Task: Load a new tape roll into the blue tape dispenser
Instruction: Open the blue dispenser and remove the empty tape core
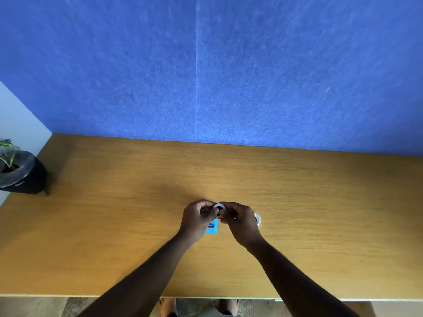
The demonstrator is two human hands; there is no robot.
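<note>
I look down on a wooden worktop (114,225) with a warm yellow-brown grain, its near edge running across the bottom of the view. Behind its far edge stands a blue felt partition (229,65), made of panels that meet at a thin vertical seam near the middle. At the far left a pale wall (18,124) shows beside the partition.

At the worktop's left edge sits a dark round plant pot (25,177) holding a few thin green leaves.

Both of my bare forearms reach up from the near edge and meet over the middle of the worktop. My left hand (196,220) is curled, its fingers pinching one side of a small white tape roll (219,210). Just below that hand, the blue tape dispenser (212,228) lies on the worktop, mostly hidden by my hands, so I cannot tell which way it faces. My right hand (240,221) is curled too, gripping the other side of the same roll, which is held up above the dispenser with its dark centre hole facing me.

Just right of my right hand, a second white tape roll (257,218) rests on the worktop, partly covered by that hand.

Below the near edge, a patch of floor (41,307) and my feet (169,307) are visible.
</note>
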